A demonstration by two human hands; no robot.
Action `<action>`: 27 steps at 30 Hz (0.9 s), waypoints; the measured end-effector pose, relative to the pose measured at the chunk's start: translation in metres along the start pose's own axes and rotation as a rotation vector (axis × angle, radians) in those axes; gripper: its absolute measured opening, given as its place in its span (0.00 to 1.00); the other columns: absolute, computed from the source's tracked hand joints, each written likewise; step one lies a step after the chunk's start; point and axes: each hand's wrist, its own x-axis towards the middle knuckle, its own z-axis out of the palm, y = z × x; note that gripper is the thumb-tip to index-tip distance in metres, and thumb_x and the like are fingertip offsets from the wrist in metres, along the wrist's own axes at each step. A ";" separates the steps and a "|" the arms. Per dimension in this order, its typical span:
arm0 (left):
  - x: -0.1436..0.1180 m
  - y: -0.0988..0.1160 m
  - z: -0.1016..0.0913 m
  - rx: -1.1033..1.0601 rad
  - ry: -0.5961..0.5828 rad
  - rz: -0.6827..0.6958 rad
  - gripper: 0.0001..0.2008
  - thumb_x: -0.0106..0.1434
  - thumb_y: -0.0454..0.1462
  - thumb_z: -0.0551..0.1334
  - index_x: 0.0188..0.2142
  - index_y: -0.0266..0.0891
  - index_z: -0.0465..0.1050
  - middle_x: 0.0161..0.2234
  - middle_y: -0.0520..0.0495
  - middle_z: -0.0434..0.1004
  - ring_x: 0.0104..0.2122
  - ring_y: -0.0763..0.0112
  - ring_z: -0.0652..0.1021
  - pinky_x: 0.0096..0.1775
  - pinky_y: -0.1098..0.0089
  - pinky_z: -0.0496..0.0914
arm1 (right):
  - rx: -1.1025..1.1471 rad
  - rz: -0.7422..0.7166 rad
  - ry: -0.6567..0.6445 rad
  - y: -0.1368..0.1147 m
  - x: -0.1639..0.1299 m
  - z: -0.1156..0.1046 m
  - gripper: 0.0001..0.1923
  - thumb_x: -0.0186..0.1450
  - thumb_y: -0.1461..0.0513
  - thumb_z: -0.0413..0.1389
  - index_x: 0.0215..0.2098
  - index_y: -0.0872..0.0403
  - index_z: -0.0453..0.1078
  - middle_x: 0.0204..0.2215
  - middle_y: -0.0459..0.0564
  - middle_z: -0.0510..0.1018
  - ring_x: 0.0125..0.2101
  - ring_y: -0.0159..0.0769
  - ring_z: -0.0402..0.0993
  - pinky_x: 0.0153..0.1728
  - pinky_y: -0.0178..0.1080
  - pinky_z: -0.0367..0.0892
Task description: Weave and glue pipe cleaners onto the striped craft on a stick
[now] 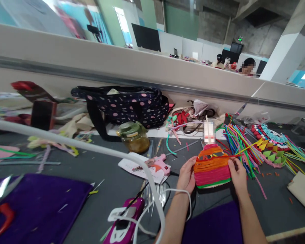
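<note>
Between my two hands is a flat craft figure (212,171), its wide skirt-like body covered in orange, pink and green strips laid crosswise. The figure's top is blurred out. My left hand (187,175) grips the left edge, with the fingers partly behind it. On the opposite edge, the thumb and fingers of my right hand (237,172) pinch the figure where a thin red strip (236,156) runs across and sticks out to the right. Close by on the right lies a bundle of coloured strips (241,145).
A pink glue gun (159,165) rests on white paper, left of my hands. Nearby are a purple-and-white power strip (128,220) and a lidded jar (134,137). A white cable (91,139) arcs across the foreground. Red-handled scissors (2,217) lie on purple fabric (53,203).
</note>
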 end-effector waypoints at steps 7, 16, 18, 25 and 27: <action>-0.002 -0.002 -0.003 0.099 -0.140 -0.159 0.12 0.46 0.33 0.69 0.33 0.36 0.76 0.28 0.47 0.81 0.33 0.63 0.81 0.35 0.67 0.73 | 0.558 0.269 -0.155 -0.010 0.021 0.008 0.16 0.53 0.50 0.65 0.29 0.54 0.73 0.25 0.45 0.79 0.26 0.37 0.75 0.28 0.36 0.67; -0.007 -0.001 -0.002 0.127 -0.191 -0.254 0.14 0.47 0.31 0.68 0.36 0.35 0.76 0.32 0.45 0.82 0.33 0.64 0.80 0.37 0.67 0.72 | 0.618 0.322 -0.092 -0.001 0.031 0.005 0.13 0.50 0.55 0.68 0.29 0.54 0.74 0.21 0.43 0.78 0.23 0.34 0.74 0.28 0.36 0.67; -0.007 -0.002 -0.002 0.106 -0.169 -0.270 0.14 0.46 0.30 0.68 0.35 0.35 0.76 0.31 0.46 0.81 0.33 0.65 0.80 0.38 0.68 0.72 | 0.617 0.327 -0.091 0.002 0.032 0.006 0.13 0.50 0.55 0.68 0.28 0.53 0.75 0.21 0.42 0.77 0.22 0.33 0.73 0.28 0.36 0.67; -0.006 -0.002 -0.001 0.142 -0.151 -0.226 0.12 0.47 0.32 0.69 0.34 0.35 0.75 0.28 0.48 0.80 0.29 0.70 0.78 0.33 0.72 0.71 | 0.592 0.320 -0.078 0.008 0.035 0.005 0.13 0.50 0.54 0.68 0.28 0.53 0.75 0.20 0.42 0.77 0.22 0.34 0.72 0.26 0.36 0.65; -0.007 -0.001 0.000 0.178 -0.152 -0.188 0.12 0.49 0.36 0.70 0.34 0.35 0.76 0.27 0.49 0.79 0.28 0.72 0.77 0.31 0.73 0.70 | 0.590 0.322 -0.072 0.008 0.035 0.005 0.14 0.50 0.53 0.68 0.28 0.53 0.75 0.20 0.42 0.77 0.22 0.34 0.72 0.26 0.36 0.65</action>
